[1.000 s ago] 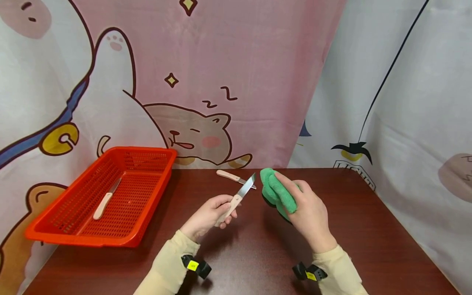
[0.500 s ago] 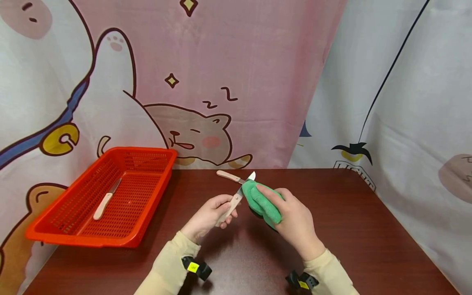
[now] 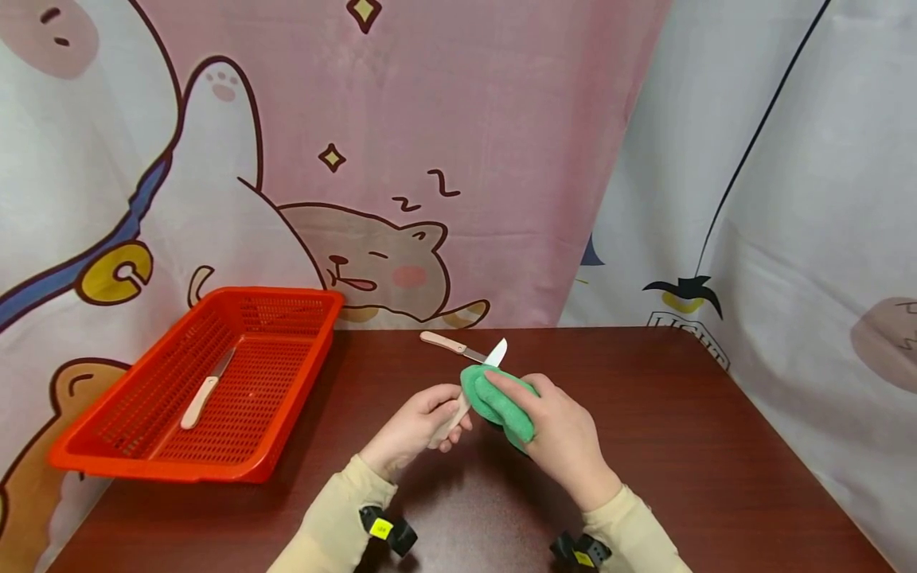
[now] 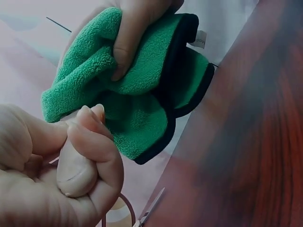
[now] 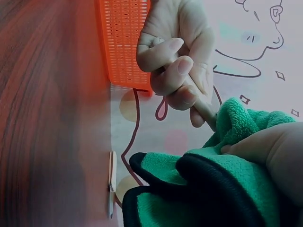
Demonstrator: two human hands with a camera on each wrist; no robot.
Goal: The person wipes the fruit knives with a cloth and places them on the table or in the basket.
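My left hand grips the pale handle of a knife held up over the table, blade pointing away. The handle's butt end shows between the curled fingers in the left wrist view. My right hand holds a folded green cloth with dark edging, wrapped over the blade close to the handle. Only the blade's tip sticks out beyond the cloth; the rest is hidden. In the right wrist view the cloth meets the handle just past the left fingers. Behind lies a second knife on the table.
At the left stands an orange-red plastic basket with slotted sides, and a third pale-handled knife lies in it. The dark reddish-brown table ends at a printed curtain at the back.
My right hand has come leftward with the cloth, from beside the knife onto its blade, and slid down toward the handle. The left hand has shifted slightly, still gripping the handle.
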